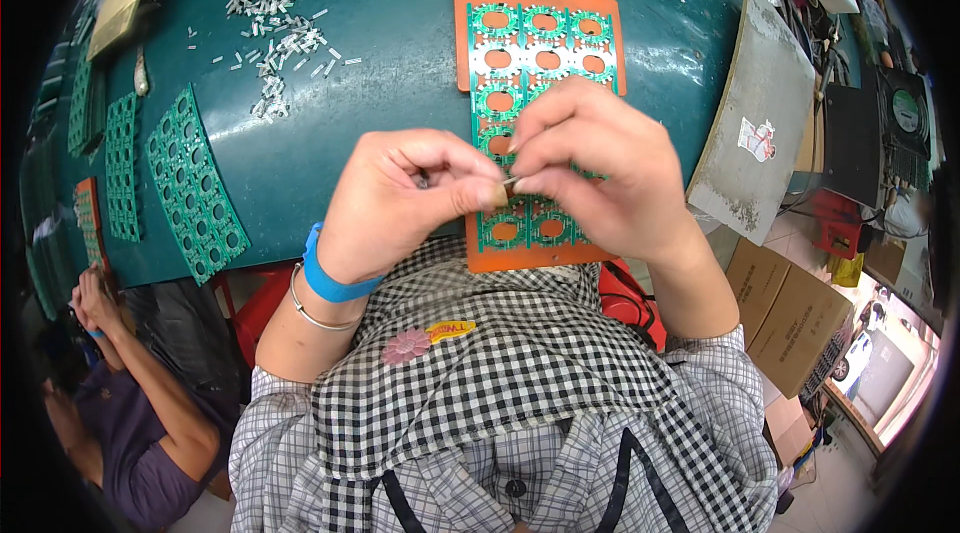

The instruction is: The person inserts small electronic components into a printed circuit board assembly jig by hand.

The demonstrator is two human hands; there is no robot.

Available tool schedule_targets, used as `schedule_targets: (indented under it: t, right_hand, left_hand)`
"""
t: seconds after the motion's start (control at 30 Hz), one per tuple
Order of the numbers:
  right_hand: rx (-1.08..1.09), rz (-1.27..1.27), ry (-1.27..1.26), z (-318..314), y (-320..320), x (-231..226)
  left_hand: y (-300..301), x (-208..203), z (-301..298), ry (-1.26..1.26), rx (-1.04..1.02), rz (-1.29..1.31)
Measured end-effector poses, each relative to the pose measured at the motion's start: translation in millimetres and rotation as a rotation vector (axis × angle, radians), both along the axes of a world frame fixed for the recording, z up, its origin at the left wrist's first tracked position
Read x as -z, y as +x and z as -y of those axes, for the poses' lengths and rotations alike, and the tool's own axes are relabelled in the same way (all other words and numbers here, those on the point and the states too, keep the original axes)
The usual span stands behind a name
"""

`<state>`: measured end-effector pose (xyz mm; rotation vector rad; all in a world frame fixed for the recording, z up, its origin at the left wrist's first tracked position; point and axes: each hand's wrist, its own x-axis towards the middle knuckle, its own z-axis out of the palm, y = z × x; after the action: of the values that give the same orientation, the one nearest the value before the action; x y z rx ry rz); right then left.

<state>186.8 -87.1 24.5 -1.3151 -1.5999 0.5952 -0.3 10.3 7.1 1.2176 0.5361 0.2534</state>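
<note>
An orange carrier board [540, 38] with several green round circuit boards lies on the teal table [400, 63], running toward me. Above its near half, my left hand [400, 203] and my right hand [600, 173] meet fingertip to fingertip. Between the pinched fingers sits a small metal part [510, 181], too small to make out. The hands hide the middle of the board. A blue band and a thin metal bangle circle my left wrist.
A heap of small white parts [270, 13] is scattered at the far left. Green circuit panels [195, 183] lie along the left edge. A grey board [755, 123] stands at the right, cardboard boxes [790, 313] below it. Another person [130, 413] sits at lower left.
</note>
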Motion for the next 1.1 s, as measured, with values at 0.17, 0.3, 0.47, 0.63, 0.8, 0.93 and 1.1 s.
schedule_targets:
  t: [0.17,0.3,0.47,0.63,0.8,0.93,1.1]
  right_hand:
    - [0.169,-0.094,-0.21,21.1,19.7,-1.0]
    - [0.183,0.092,-0.296,33.3,19.1,2.9]
    - [0.204,0.255,-0.238,33.4,14.7,7.6]
    - [0.198,0.28,-0.21,31.3,14.0,8.1]
    - [0.203,0.301,-0.193,30.5,13.7,9.4]
    - [0.208,0.351,-0.121,28.3,11.0,12.2]
    - [0.201,0.431,-0.077,27.9,5.7,11.3]
  left_hand:
    - [-18.7,22.1,-47.3,-0.867,-0.514,0.5]
    - [-17.0,10.6,-47.7,-0.883,-0.589,0.517]
    - [-14.7,15.8,-41.7,-0.89,-0.453,0.552]
    - [-19.6,18.2,-39.9,-0.829,-0.34,0.531]
    - [-16.7,19.2,-39.8,-0.881,-0.302,0.575]
    - [-4.5,-1.0,-31.5,-0.787,-0.497,0.349]
    - [-15.2,14.0,-32.4,-0.673,-0.318,0.33]
